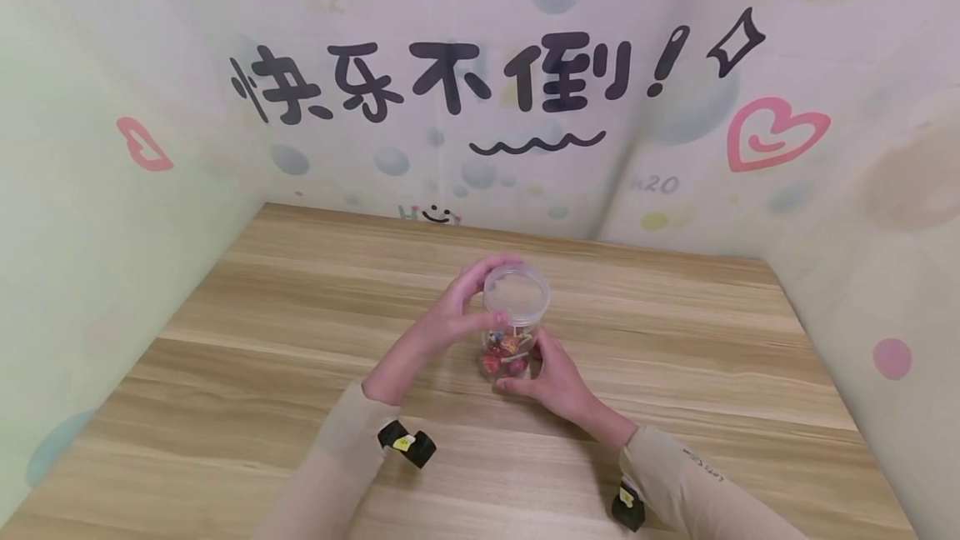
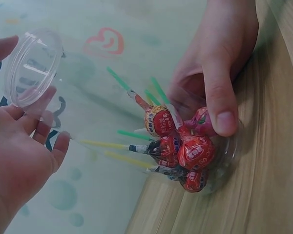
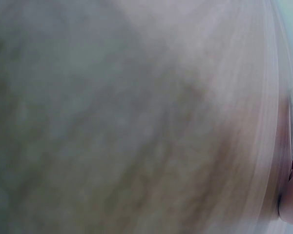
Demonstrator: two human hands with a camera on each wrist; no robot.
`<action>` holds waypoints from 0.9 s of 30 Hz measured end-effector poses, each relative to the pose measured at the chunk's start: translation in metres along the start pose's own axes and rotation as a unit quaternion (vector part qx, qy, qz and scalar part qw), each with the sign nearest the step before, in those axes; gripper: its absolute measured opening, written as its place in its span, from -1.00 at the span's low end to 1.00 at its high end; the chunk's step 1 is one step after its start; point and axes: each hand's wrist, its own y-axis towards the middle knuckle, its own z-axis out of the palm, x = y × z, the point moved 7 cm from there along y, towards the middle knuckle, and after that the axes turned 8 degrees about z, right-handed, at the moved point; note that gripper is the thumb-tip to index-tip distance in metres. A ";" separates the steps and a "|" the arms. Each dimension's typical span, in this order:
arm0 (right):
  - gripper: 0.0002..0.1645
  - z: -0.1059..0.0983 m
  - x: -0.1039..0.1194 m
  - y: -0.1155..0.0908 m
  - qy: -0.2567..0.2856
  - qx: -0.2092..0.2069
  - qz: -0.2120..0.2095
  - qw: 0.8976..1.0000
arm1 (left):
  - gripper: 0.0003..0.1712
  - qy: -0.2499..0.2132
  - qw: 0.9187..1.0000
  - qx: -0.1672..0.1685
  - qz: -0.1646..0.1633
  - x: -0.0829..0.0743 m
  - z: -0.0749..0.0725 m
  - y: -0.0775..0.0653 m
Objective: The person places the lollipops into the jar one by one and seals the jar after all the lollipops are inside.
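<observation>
A clear plastic jar (image 1: 516, 333) stands on the wooden table, with a round clear lid (image 1: 517, 294) at its top. Inside, lollipops (image 2: 195, 152) in mostly red wrappers sit near the bottom, their green and yellow sticks pointing toward the lid. My left hand (image 1: 456, 315) holds the lid end, thumb on one side and fingers curled round the other. Low on the jar, my right hand (image 1: 558, 380) grips the wall between thumb and fingers; its thumb shows over the lollipops in the left wrist view. The right wrist view is mostly blurred, with only a bit of hand at its edge.
The wood-grain table (image 1: 300, 315) extends around the jar. Behind it hangs a pale printed backdrop (image 1: 360, 173) with dark characters and hearts, and similar sheets close both sides. A black wrist device (image 1: 407, 443) sits at each sleeve cuff.
</observation>
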 end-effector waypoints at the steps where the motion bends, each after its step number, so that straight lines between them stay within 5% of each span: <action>1: -0.10 0.000 0.000 0.000 -0.001 0.000 0.001 1.000 | -0.18 0.000 1.000 0.001 -0.003 0.000 0.000 0.001; 10: -0.07 0.000 0.002 0.001 -0.001 0.003 0.006 1.000 | -0.16 0.010 1.000 -0.005 -0.016 0.000 0.000 0.002; 17: -0.06 0.000 0.003 0.001 0.014 0.009 0.008 1.000 | -0.20 0.027 0.999 -0.019 0.021 -0.004 -0.004 0.002; 27: -0.05 0.000 0.001 0.001 0.004 0.005 0.008 1.000 | -0.28 0.005 1.000 0.006 0.018 -0.004 -0.006 0.003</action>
